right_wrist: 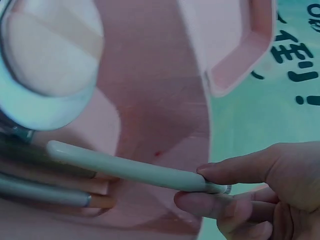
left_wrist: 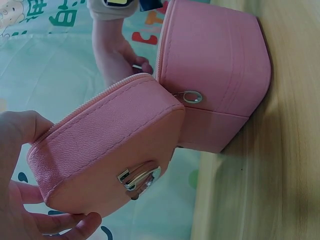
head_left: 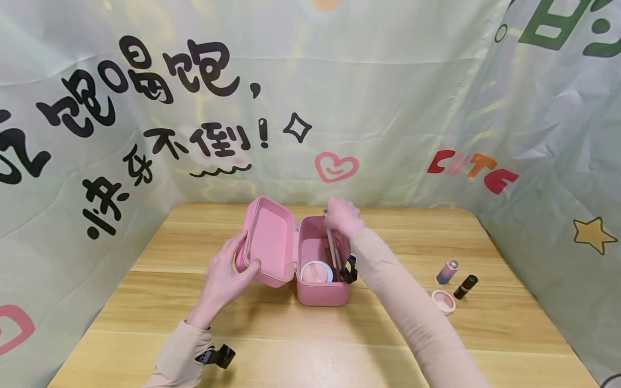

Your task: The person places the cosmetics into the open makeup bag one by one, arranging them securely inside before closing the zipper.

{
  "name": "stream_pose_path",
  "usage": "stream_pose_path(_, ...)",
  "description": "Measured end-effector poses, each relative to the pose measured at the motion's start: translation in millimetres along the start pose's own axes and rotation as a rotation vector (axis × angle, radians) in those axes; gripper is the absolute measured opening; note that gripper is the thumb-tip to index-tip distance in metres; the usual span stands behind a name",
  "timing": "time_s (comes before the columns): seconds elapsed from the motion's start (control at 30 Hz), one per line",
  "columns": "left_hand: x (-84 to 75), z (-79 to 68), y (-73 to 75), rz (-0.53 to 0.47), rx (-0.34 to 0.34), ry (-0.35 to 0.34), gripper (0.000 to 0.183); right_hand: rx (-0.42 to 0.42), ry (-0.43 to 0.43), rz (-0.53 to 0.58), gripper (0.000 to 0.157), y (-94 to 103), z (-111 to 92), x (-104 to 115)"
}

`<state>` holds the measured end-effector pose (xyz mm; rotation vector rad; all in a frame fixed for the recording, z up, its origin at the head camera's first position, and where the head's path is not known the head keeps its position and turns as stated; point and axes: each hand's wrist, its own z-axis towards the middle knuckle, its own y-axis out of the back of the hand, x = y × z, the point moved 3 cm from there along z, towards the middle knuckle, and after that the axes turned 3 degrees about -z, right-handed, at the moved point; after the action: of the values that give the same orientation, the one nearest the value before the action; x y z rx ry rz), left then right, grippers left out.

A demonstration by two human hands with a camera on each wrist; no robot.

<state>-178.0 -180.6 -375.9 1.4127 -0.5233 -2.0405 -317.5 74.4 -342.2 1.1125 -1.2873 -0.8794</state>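
Pink case [head_left: 323, 296], left-side lid [head_left: 273, 237] gripped by left hand [head_left: 228, 274], best kept steady; slim pale tool [right_wrist: 130, 167], pinched by right hand [head_left: 343, 215] at the case's far side, best guided clear of the rim [head_left: 323, 284].

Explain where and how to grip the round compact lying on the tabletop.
Pinch the round compact by opposite sides of its pale rim, probably best from above, on the near side: it is low and disc-shaped, and the black tube sits close beyond its right edge.
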Motion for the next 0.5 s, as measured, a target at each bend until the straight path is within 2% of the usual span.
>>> stream_pose_path(0.17, 0.1, 0.8, 0.4, -0.008, -0.010, -0.010, 0.070, 0.038, -0.001, -0.034, 0.027, -8.6, 7.1, -1.7)
stream_pose_path(0.37, 0.8, 0.4, -0.8, -0.007, 0.000, -0.008, 0.070, 0.106, -0.005, -0.073, 0.013, -12.2, 10.0, -2.1)
stream_pose_path(0.5, 1.1, 0.9, -1.5, -0.012, -0.008, -0.015, 0.070, 0.166, 0.001, -0.111, 0.013, -12.7, 10.3, 0.3)
